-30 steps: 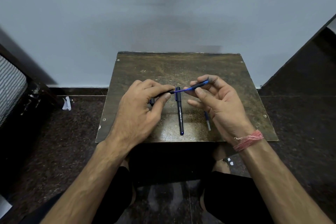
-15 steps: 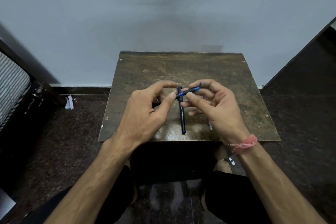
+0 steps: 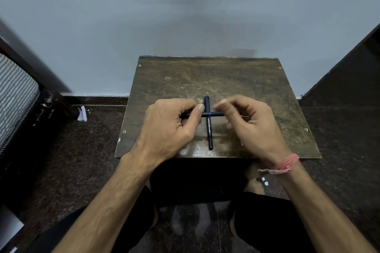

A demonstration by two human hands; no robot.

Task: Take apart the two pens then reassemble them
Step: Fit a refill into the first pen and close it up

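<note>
Fingers [image 3: 200,107] of left hand [image 3: 166,129] pinched on held pen [image 3: 213,114], thumb and forefinger clamped near its middle. Right hand [image 3: 253,127] fingertips closed on the pen's other end, blurred, exact contact unclear. Held level, crosswise, just above second pen [image 3: 209,127], forming a cross with it. Could not tell if the two touched.

Second pen lay flat on board [image 3: 257,80], capped end away from the body, tip toward the near edge, whole and untouched. Other loose parts possibly hidden under right hand; none visible.

Judged step: seating two halves of held pen together, reassembly of first pen likely near done. Blue band at the crossing looked like the joint, halves nearly closed up.

To do it well:
- Kept both halves on one axis; any tilt would jam the refill or cross the thread.
- Steadied barrel with left hand, turned or pushed with right only.
- Gripped close to the joint, not at far ends, for less wobble.
- Stopped at first firm resistance; thin plastic, easy to strip.
- Raised it clear of second pen, which is round and would roll off the near edge if knocked.
- Checked no gap left at the joint before setting down.
</note>
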